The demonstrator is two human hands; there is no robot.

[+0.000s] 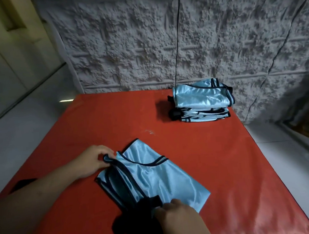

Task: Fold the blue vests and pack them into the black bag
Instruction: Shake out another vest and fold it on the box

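A light blue vest [154, 177] with dark trim lies partly folded on the red table [227, 157], near the front. My left hand [94, 162] pinches a trimmed strap at the vest's upper left corner. My right hand [176, 216] grips the vest's lower edge, where black fabric [132, 220] bunches up beside it; whether that fabric is the bag I cannot tell. A stack of folded blue vests [202, 102] sits at the table's far right, by the wall.
A textured grey wall [162, 42] backs the table. A dark flat object [22, 183] lies at the table's left edge, partly behind my left forearm. Pale floor tiles show on both sides of the table.
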